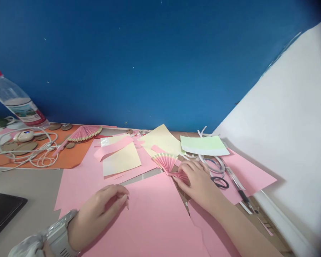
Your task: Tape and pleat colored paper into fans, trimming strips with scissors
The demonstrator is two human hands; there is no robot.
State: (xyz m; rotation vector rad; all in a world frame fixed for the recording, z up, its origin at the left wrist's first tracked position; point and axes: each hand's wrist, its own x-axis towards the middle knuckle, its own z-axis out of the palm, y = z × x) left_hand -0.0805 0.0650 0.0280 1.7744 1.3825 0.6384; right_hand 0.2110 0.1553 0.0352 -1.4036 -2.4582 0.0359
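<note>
My right hand (196, 182) is closed on one side of a small pleated paper fan (165, 162), pink with pale yellow edges. The fan's other half spreads to the left of my fingers, its pleats meeting at a point near my thumb. Part of the gripped side is hidden under the fingers. Over a large pink paper sheet (155, 217) lies my left hand (104, 203), fingers loosely curled in toward the thumb, with nothing seen in them. A grey watch (60, 235) is on the left wrist.
A larger pink fan (86, 133) rests on orange paper (77, 157) beside a tangled white cable (46, 157). A bottle (24, 105) stands at back left, a phone (5, 212) at front left. Yellow paper (121, 160), green paper (204, 145), scissors (220, 182) and a pen (240, 191) surround the hands.
</note>
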